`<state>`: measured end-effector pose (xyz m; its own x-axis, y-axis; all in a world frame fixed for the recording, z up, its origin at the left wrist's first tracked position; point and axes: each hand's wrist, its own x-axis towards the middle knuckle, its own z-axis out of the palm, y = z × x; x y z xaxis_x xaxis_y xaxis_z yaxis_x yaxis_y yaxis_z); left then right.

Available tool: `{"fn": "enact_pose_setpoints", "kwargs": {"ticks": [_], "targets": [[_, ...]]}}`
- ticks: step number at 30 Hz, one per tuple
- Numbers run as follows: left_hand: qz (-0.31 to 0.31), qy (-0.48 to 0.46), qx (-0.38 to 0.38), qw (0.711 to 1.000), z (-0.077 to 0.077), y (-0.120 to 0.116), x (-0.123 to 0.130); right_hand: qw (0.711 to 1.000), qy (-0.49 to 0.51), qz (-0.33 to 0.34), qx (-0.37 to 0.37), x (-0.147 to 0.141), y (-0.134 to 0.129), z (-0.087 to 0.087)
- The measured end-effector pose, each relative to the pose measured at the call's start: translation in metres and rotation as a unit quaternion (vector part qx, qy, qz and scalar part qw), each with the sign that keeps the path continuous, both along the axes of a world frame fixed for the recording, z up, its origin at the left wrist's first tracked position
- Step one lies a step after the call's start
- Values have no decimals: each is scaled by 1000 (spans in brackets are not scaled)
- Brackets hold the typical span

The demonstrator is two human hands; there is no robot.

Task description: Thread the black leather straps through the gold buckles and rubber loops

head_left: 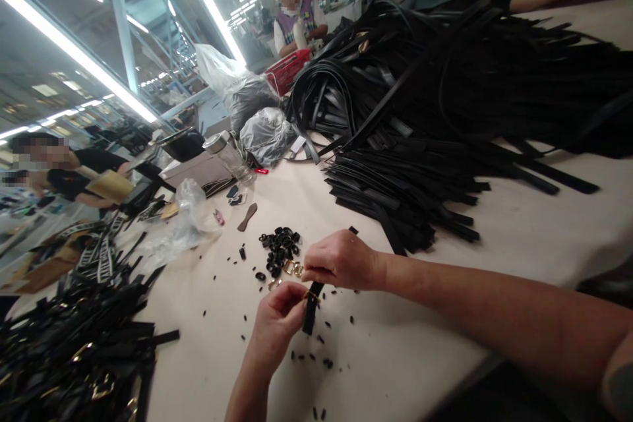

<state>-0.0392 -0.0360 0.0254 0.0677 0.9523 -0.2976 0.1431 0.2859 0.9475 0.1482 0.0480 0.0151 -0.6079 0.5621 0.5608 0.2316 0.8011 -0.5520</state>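
Observation:
A short black strap point(310, 316) runs between my hands above the table, its lower end hanging free and its far end showing past my right hand point(346, 260). My right hand is closed around the strap from above. Thumb and fingers of my left hand point(277, 320) pinch at a thin gold-coloured buckle on the strap; the fingers partly hide it. Just beyond lies a heap of small black loops point(281, 250), with a few gold buckles point(291, 268) at its near edge. Small black bits point(320, 339) are scattered around my hands.
A large heap of black straps point(405, 191) covers the back right. Straps with gold buckles point(93, 356) are piled at the left. A glass bottle point(230, 155), plastic bags point(267, 135) and a brown tool point(247, 217) stand or lie farther back. Other people sit around.

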Motion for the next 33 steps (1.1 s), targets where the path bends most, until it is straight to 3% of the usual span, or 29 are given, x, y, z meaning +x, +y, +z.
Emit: {"fn": "enact_pose_setpoints", "kwargs": {"ticks": [2,5,9,14,16,20,23,29,33], "targets": [[-10,12,14,1000,-4,0,0,999,9,-16,49,0,1,1],[57,-40,19,997,-11,2,-2,997,50,-45,44,1,0,6],[164,-147,23,975,-16,6,0,997,15,-21,-67,0,-5,3],[143,-121,49,981,-17,6,9,970,52,48,-234,-11,-10,-12],[131,-96,65,985,-18,6,10,933,120,76,-330,-17,-11,-15],[144,-51,71,986,-18,5,11,805,240,155,-521,-24,-17,-14],[154,-28,98,983,-13,6,15,758,264,145,-578,-27,-20,-12],[133,20,130,982,-12,8,22,739,280,100,-605,-26,-20,-8],[129,25,118,984,-15,11,2,762,290,54,-576,-24,-12,-7]]}}
